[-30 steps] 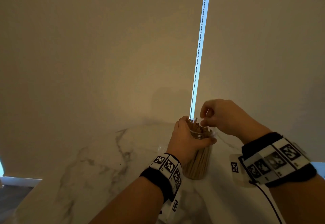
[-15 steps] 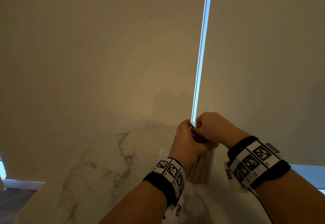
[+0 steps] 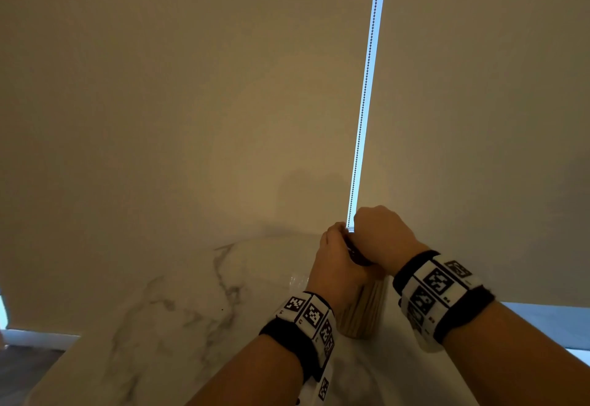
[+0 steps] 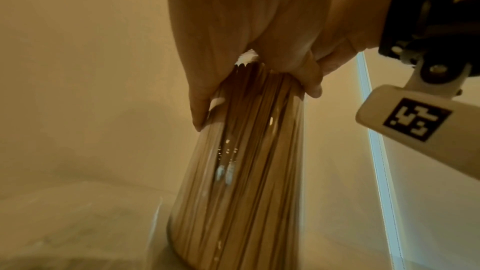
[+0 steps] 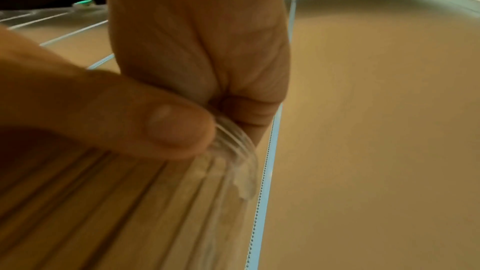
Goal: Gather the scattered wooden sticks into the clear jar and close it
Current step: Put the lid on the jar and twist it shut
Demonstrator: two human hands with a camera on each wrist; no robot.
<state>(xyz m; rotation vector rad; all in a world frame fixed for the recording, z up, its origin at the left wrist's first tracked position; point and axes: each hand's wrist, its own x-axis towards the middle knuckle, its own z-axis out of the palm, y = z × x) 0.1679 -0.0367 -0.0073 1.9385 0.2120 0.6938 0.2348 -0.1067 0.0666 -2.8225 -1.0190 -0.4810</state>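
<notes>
A tall clear jar (image 3: pixel 364 310) packed with upright wooden sticks (image 4: pixel 259 202) stands on the white marble table (image 3: pixel 153 326). My left hand (image 3: pixel 335 262) wraps round the jar's neck from the left. My right hand (image 3: pixel 380 236) sits on top, fingers curled down over the jar's mouth and stick tips. In the right wrist view the jar's ridged clear rim (image 5: pixel 233 147) shows just under the curled fingers (image 5: pixel 249 106). The left wrist view has my right hand (image 4: pixel 345 28) curling over the rim's far side. What lies under the right palm is hidden.
A small clear glinting object (image 3: pixel 298 278) lies on the table left of the jar. A beige roller blind (image 3: pixel 191 102) hangs close behind, with a bead chain (image 3: pixel 364 112) in the bright gap straight above the hands. The table's left edge (image 3: pixel 51 370) drops to a dark floor.
My right hand, which was pinching above the stick tips, has come down and closed over the jar's mouth. The left hand has kept its grip on the neck.
</notes>
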